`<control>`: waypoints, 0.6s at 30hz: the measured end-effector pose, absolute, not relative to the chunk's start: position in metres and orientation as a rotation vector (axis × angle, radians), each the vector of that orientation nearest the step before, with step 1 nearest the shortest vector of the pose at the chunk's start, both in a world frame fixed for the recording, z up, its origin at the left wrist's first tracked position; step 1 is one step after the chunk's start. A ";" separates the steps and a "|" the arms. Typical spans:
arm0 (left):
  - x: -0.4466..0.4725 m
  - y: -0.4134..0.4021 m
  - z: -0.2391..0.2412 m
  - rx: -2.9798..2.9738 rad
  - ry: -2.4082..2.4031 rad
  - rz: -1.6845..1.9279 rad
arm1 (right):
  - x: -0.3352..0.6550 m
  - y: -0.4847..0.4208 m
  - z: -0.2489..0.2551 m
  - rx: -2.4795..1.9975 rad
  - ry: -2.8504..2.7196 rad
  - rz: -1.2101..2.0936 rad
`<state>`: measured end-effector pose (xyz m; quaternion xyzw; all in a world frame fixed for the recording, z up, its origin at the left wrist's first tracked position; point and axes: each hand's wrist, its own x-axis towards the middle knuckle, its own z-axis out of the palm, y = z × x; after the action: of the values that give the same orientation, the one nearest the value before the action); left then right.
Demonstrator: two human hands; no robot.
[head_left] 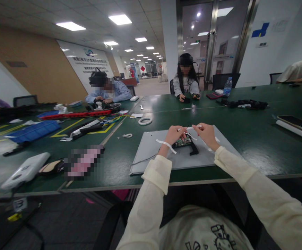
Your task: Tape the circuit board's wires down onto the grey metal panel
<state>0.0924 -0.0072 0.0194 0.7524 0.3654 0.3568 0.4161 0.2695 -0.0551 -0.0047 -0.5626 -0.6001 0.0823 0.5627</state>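
My left hand (175, 134) and my right hand (206, 133) pinch a short white strip of tape (189, 128) between them. Their fingers are closed at its two ends, above a green circuit board (184, 140). The board is set in a black frame (193, 149) with an arm that reaches toward me, and my left fingers partly hide it. Underneath lies a flat grey panel (147, 147). Another white strip (166, 146) clings across my left wrist, and a further one hangs near my right hand, partly covered by it.
Beyond the panel lie a white tape roll (145, 121) and a small curled white piece (127, 135). To the left are a blue tray (33, 131), a white power bank (27, 168) and a pink item (85, 161). A phone (298, 125) lies right. Several people sit around the table.
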 end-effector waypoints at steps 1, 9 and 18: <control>0.093 -0.007 0.019 1.899 0.921 0.896 | 0.270 -0.055 -0.006 -1.335 -1.418 0.180; 0.092 -0.004 0.016 1.954 1.044 0.904 | 0.270 -0.053 -0.006 -1.382 -1.471 0.127; 0.096 -0.053 0.016 2.650 1.471 0.775 | 0.290 -0.069 -0.012 -1.646 -1.794 -0.164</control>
<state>0.0964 -0.0532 0.0161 0.8470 0.4702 0.2477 0.0063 0.2904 -0.0689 -0.0119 -0.6334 -0.6904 -0.0631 0.3438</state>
